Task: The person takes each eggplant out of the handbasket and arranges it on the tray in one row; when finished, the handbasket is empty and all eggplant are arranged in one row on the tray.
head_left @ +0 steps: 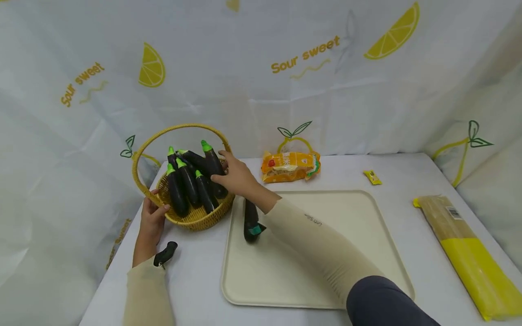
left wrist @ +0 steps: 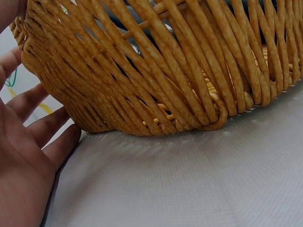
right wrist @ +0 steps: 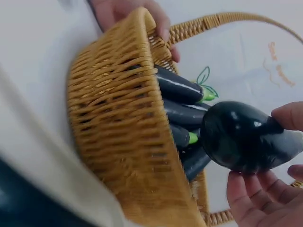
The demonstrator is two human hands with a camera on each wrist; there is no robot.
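Note:
A wicker basket (head_left: 204, 221) with a tall arched handle stands at the table's back left, holding several dark eggplants (head_left: 177, 192) with bright green stem ends. My left hand (head_left: 152, 219) grips its left rim near the handle's foot; the left wrist view shows the fingers spread along the woven outer side. Over the basket's right part, my right hand (head_left: 236, 176) holds one eggplant (right wrist: 241, 137) between thumb and fingers, its green end up in the head view. A dark, elongated thing (head_left: 250, 219), probably another eggplant, lies at the left of the tray, with a teal patch.
The beige tray (head_left: 318, 276) lies at the middle of the white table, partly under my right forearm. Behind it sits an orange snack bag (head_left: 290, 166). To the right are a small yellow packet (head_left: 372, 177) and a long yellow-and-clear package (head_left: 469, 253). A printed curtain surrounds the table.

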